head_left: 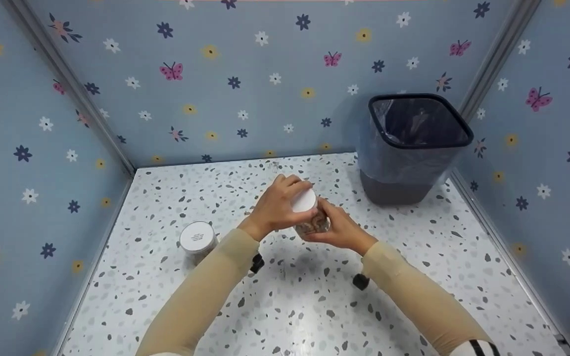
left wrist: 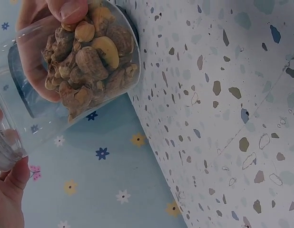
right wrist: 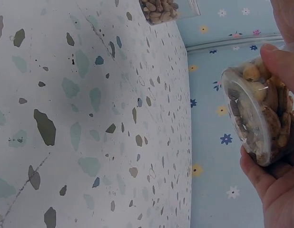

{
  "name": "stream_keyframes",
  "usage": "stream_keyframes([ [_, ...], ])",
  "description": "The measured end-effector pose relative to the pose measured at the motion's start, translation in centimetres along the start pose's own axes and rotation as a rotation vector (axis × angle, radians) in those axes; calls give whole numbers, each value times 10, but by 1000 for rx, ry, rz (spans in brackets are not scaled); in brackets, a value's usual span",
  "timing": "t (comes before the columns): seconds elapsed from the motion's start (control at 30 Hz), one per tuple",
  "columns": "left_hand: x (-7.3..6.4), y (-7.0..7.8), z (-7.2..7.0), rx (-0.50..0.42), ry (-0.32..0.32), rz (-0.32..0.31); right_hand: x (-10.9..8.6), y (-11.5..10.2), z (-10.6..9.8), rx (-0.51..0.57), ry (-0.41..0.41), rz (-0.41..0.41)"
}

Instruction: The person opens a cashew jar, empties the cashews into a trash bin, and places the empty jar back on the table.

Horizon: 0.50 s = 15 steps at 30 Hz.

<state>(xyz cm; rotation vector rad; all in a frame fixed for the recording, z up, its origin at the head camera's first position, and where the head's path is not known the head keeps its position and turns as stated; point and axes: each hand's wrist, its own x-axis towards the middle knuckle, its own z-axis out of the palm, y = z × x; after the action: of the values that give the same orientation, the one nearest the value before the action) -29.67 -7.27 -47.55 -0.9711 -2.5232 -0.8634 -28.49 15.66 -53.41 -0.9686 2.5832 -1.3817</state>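
Observation:
A clear plastic jar [left wrist: 47,121] of dried brown, knobbly pieces [left wrist: 94,61] is held up in front of me over the table. My left hand [head_left: 274,206] grips its white lid [head_left: 305,200] from above, thumb and fingers at opposite edges. Lower down, my right hand [head_left: 342,228] holds the jar's body, with the thumb on one side and the fingers around the other. In the right wrist view the jar's base [right wrist: 247,118] faces the camera, tilted. A second jar [head_left: 198,240] with a printed white lid stands on the table beside my left forearm.
Back right on the speckled white table [head_left: 314,306] stands a bin [head_left: 396,190] with a black rim and a bag inside. Blue patterned panels [head_left: 255,99] enclose the back and both sides. Brown pieces [right wrist: 160,10] fill the bottom of the second jar.

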Motion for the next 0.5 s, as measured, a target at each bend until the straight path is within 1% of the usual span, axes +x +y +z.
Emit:
stream_keyframes([
  [0.3,0,4,2,16,12,-14,-2,1,0,3,1,12],
  [0.4,0,3,1,-3,10,-10,-1,1,-2,7,-8,15],
  [0.5,-2,0,-1,-39,1,2,-1,0,-4,26,-35,11],
])
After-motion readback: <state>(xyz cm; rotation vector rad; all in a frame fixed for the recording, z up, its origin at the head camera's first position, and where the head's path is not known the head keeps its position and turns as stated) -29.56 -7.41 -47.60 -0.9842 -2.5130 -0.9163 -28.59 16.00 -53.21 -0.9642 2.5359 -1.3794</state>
